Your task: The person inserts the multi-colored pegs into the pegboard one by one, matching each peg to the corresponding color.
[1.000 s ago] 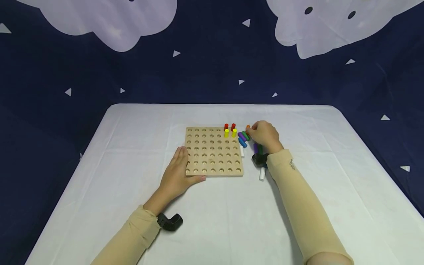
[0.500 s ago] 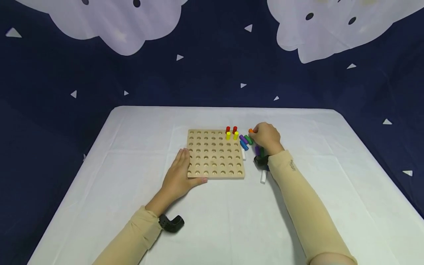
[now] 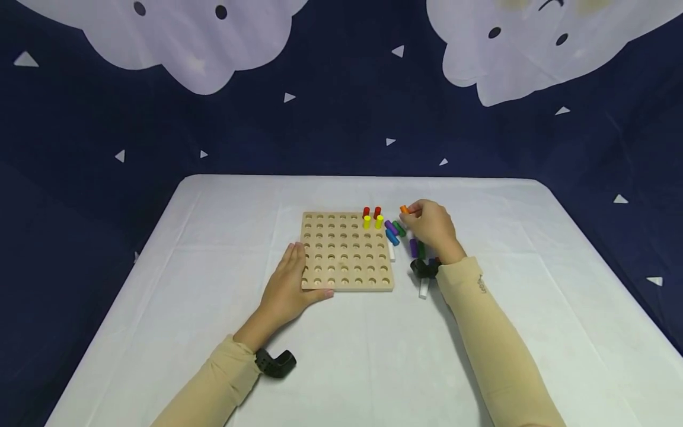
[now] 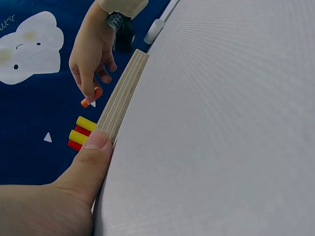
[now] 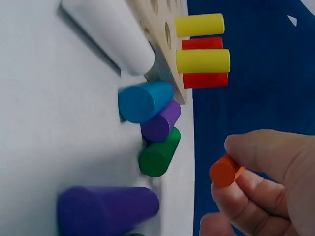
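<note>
While the left hand (image 3: 285, 284) lies flat-fingered against the wooden pegboard (image 3: 347, 252), the right hand (image 3: 433, 228) pinches an orange peg (image 3: 404, 209). Loose coloured pegs (image 3: 395, 228) lie on the surface beside it.

- No words or numbers can be read in any of the views.
- A small dark mark is seen on the right sleeve (image 3: 482, 284) in the head view, but it is too small and blurred to be read.
- Nothing is written on the wooden peg board (image 3: 347, 252), and nothing is written on the pegs.
- Only drawn faces are seen on the white clouds (image 3: 533, 41) of the backdrop, with no letters.
</note>
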### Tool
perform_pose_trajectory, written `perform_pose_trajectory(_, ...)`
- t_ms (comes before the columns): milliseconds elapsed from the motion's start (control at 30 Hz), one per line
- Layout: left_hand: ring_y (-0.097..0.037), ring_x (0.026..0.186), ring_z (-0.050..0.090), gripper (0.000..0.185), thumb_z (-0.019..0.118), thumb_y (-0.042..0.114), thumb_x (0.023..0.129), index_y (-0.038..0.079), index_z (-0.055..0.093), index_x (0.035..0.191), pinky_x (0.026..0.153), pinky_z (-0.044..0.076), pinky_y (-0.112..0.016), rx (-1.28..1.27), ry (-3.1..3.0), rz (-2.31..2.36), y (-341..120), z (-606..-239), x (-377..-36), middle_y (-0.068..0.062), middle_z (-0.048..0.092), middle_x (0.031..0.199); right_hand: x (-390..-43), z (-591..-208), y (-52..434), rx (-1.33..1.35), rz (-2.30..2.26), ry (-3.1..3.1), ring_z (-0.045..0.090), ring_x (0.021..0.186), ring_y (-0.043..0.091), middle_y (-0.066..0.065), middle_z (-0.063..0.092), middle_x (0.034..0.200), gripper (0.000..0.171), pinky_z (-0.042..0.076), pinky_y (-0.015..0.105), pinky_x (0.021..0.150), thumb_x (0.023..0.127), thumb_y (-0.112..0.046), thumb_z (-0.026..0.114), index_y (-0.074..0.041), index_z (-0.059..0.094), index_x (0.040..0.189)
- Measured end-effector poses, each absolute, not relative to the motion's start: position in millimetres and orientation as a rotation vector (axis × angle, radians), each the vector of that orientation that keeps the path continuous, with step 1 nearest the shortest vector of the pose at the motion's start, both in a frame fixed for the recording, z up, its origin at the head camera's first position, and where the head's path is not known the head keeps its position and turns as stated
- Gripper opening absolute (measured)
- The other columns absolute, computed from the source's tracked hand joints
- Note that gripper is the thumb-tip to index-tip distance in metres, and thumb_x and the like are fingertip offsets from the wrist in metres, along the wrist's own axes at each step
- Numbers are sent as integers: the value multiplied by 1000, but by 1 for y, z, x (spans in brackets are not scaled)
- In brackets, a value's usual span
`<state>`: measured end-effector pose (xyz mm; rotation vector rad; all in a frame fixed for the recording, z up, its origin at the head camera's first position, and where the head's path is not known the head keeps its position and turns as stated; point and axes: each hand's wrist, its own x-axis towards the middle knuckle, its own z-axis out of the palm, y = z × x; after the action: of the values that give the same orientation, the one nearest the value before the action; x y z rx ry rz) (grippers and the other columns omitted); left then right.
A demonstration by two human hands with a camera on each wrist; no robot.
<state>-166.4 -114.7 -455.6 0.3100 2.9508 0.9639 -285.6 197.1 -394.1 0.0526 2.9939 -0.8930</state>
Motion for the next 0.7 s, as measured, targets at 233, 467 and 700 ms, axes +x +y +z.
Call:
perform_pose_trajectory(233, -29, 156, 5, 127, 78, 61, 74, -4, 7, 157, 126, 13, -47, 311, 2952, 962, -115, -456, -165, -17, 6, 166, -285, -399, 193, 25, -995, 2981, 57, 82, 25, 11, 68, 104, 32, 45, 30, 67, 93, -36, 67, -7, 66, 108)
perform_pose_trajectory(467, -30, 156, 6, 127, 78, 61, 74, -4, 8, 157, 126, 13, -47, 323, 2962, 960, -115, -455, -165, -18, 7, 166, -282, -397, 186, -67, -1019, 3005, 61, 80, 24, 12, 70, 105, 32, 47, 29, 65, 92, -35, 68, -7, 66, 106)
perform_pose_trajectory(700, -30, 156, 6, 127, 77, 63, 74, -4, 8, 157, 126, 13, -47, 325, 2962, 945, -116, -457, -167, -17, 7, 166, -275, -390, 175, -195, -1083, 2954, 60, 79, 23, 8, 74, 104, 20, 47, 30, 63, 89, -28, 72, -12, 68, 101)
